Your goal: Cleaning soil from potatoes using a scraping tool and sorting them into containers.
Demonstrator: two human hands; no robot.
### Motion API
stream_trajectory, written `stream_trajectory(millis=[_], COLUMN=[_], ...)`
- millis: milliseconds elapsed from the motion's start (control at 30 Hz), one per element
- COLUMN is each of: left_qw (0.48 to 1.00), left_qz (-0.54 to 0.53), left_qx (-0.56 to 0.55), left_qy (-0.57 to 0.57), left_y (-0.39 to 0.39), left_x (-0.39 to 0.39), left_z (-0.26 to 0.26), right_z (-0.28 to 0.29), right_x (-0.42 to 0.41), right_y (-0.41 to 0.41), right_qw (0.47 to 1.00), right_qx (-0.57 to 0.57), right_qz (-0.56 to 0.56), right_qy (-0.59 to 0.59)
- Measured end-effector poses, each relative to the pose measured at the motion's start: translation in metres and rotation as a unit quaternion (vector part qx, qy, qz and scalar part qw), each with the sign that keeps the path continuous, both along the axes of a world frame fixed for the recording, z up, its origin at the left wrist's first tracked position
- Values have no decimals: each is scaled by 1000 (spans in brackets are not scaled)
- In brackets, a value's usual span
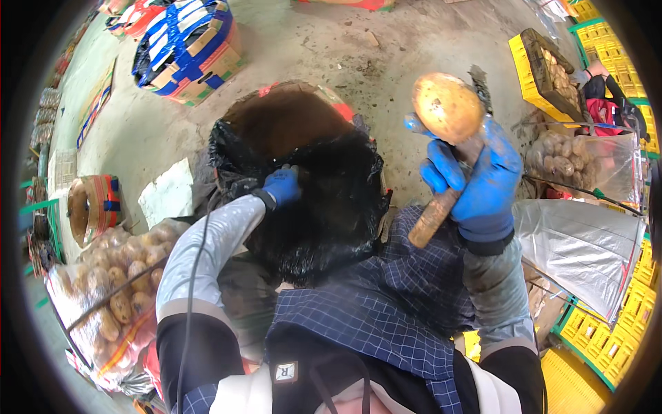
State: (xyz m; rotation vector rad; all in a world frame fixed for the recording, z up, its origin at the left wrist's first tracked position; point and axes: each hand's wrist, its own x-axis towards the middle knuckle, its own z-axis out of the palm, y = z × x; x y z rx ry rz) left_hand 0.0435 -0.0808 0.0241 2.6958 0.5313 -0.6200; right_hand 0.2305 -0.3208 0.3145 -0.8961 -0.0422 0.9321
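My right hand (pixel 481 181), in a blue glove, is raised to the right of the lined container. It grips a tool with a worn wooden handle (pixel 434 220) and, with it, a large yellow-brown potato (pixel 447 107). A dark, dirt-caked end (pixel 480 90) shows behind the potato; the kind of tool cannot be told. Below and to the left, my left hand (pixel 282 186), also gloved in blue, is at the black plastic liner (pixel 315 227) of a round cardboard container (pixel 289 85). Its fingertips are in shadow, and whether they grip anything is unclear.
A taped cardboard container (pixel 189 52) stands at the back left. Clear bags of potatoes (pixel 124 290) lie at my left, another bag (pixel 561 158) at right. Yellow crates (pixel 600 336) line the right side, where a person (pixel 610 103) sits near a potato-filled crate (pixel 548 77).
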Motion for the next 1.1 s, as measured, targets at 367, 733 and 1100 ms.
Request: stream_trajectory(millis=[367, 733, 1100], left_qw=[997, 1000, 850], left_qz=[-35, -5, 179], left_qx=[-53, 1, -480], left_qy=[-48, 10, -122], left_y=[20, 1, -7], left_x=[19, 20, 0], left_z=[-33, -32, 79], right_z=[-16, 10, 16], right_x=[34, 14, 43], right_y=[-13, -31, -133], right_qw=[1000, 996, 966], right_qx=[-16, 25, 126], right_qz=[5, -55, -96], right_qy=[-19, -64, -207])
